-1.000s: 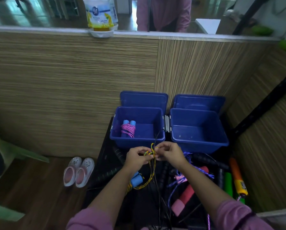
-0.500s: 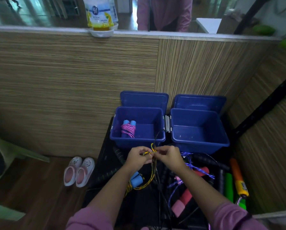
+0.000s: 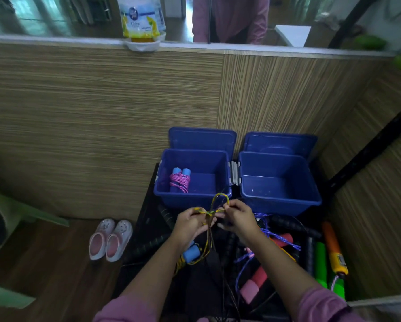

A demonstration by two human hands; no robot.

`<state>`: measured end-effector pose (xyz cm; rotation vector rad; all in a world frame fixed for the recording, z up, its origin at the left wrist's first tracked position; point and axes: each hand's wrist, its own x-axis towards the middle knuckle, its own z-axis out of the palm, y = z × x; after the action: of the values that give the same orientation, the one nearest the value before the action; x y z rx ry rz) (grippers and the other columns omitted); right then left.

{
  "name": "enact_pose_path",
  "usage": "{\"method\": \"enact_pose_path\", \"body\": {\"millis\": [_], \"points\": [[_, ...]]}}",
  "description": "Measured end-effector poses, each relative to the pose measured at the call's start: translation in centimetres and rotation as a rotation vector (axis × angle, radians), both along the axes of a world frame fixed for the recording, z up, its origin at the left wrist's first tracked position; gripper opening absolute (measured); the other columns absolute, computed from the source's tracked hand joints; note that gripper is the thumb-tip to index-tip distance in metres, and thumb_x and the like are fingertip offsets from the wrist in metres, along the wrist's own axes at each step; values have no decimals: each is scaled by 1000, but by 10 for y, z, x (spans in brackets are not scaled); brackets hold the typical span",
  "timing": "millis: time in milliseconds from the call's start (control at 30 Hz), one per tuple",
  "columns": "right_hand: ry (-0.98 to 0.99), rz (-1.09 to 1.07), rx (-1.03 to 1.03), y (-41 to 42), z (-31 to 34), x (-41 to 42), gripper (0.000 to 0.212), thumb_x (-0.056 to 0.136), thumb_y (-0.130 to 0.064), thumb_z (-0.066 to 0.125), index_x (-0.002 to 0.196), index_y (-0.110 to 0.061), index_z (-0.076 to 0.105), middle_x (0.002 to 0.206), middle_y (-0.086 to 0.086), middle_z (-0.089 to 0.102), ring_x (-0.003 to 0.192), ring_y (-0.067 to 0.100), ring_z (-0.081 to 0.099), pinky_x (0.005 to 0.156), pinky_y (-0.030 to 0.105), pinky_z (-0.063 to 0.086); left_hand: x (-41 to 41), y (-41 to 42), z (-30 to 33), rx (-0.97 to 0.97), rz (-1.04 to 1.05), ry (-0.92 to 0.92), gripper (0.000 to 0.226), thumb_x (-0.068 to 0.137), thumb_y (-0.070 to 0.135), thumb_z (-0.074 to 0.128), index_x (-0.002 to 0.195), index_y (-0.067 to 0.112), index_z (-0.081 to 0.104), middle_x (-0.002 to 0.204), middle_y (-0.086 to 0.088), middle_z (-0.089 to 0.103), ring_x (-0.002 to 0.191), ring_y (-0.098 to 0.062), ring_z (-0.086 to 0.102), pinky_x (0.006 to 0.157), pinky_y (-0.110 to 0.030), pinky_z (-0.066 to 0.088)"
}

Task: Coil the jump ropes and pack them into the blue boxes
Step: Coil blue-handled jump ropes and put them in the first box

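- Yellow-and-dark braided jump rope (image 3: 220, 201): thin cord, held up just in front of the near rim of the left blue box (image 3: 194, 198); forms a small upright loop above the knuckles, strands cross betw. the two hands, rest hangs down to its blue foam handles (image 3: 191, 253) lying on the dark mat below the left wrist.
- Left hand (image 3: 192, 223): fingers curled, pinching the rope at the crossing, thumb side up.
- Right hand (image 3: 239, 217): fingers curled too, thumb + forefinger pinching the loop's right strand.
- Left blue box: lid open behind it, holds one coiled rope w/ pink cord wrapped round blue handles (image 3: 180, 180), at the box's left side.
- Right blue box (image 3: 278, 201): open, touching left box at the latches.
- Mat near the right arm: purple rope (image 3: 276, 235), pink handles (image 3: 253, 284), green + orange handles at far right.
- Vs 0.5 s ago: loop now taller & more open above the hands; hands slightly further apart, w/ the rope stretched across the gap; boxes and packed pink rope unchanged.
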<state>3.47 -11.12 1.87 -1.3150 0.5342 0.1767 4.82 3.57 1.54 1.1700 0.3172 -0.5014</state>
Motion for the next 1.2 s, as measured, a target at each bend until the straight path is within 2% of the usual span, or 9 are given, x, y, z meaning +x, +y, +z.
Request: {"method": "enact_pose_path", "body": {"millis": [333,500,567,667,767,900,1033,1100,1200], "points": [[-30,-46,174,-28,3,-2,19,102,-13,38,85,-18,46,94,8,61,85,28,68,77,46,55,6,17,0,152,41,-39,10,94,-5,52,94,1,61,87,-14,64,71,-16,69,70,-28,58],[-54,-37,200,-30,7,-11,19,104,-18,31,88,-18,42,95,6,59,89,38,66,83,60,50,8,22,-3,266,191,-100,10,98,1,47,103,2,56,86,-8,58,69,-16,59,55,-19,52],[-87,-21,208,-24,8,-13,19,105,-22,29,90,-19,40,96,6,57,90,42,65,82,63,50,9,22,-8,384,230,-152,14,98,2,48,97,9,60,83,-7,57,68,-15,56,55,-24,49],[-80,-30,170,-22,9,-14,18,105,-26,29,91,-22,40,99,6,55,91,43,65,82,55,53,12,32,-23,593,252,-192,24,97,4,50,88,22,62,89,-8,61,82,-22,59,74,-41,52],[-54,-8,110,-23,12,-15,18,104,-29,31,89,-26,40,99,2,53,92,39,67,73,43,53,16,41,-33,793,147,-192,17,95,6,49,90,16,61,99,-17,63,93,-32,62,87,-47,53],[-31,24,76,-20,13,-15,17,104,-26,35,88,-22,41,98,8,56,62,24,63,60,33,47,19,29,-25,873,-114,-15,17,86,5,52,75,-1,63,87,-22,67,89,-34,67,82,-43,57],[-32,53,57,-17,13,-19,17,103,-23,37,89,-22,44,95,5,61,57,20,61,57,30,46,15,11,1,1103,-366,-80,32,86,22,58,104,-3,61,105,-16,55,92,-29,57,79,-25,46],[-39,64,51,-16,16,-20,16,103,-21,36,90,-21,45,91,2,63,56,18,60,55,28,45,11,0,10,1062,-352,-250,29,87,24,60,108,3,62,109,-7,47,99,-25,54,82,-21,39],[-44,81,5,-17,17,-20,12,103,-21,39,94,-20,48,85,3,62,55,17,59,54,27,46,-1,-16,24,619,-411,-248,4,91,19,63,91,16,66,85,3,65,89,-21,64,64,-20,44]]}}
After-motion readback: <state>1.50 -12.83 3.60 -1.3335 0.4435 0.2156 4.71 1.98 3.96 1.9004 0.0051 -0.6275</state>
